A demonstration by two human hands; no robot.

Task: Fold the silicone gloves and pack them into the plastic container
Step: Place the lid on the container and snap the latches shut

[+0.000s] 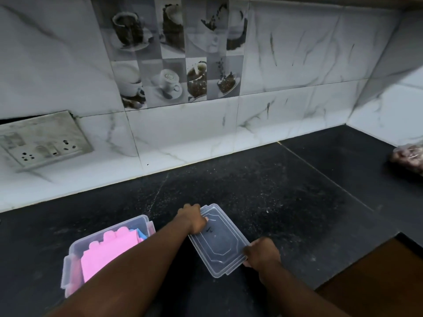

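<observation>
A clear plastic container (75,248) stands open on the black counter at lower left. Inside it lies a folded pink silicone glove (107,255), with a bit of blue glove (140,234) showing at the far end. To its right is the clear lid (219,245), held just above or on the counter. My left hand (192,219) grips the lid's far left edge, its arm crossing over the container's right side. My right hand (262,252) grips the lid's near right corner.
The black counter (274,191) runs back to a white marble-tiled wall with a switch plate (43,140) at left. A clear bag of brownish items (409,156) lies at the far right. A brown wooden surface (377,282) borders the counter at lower right.
</observation>
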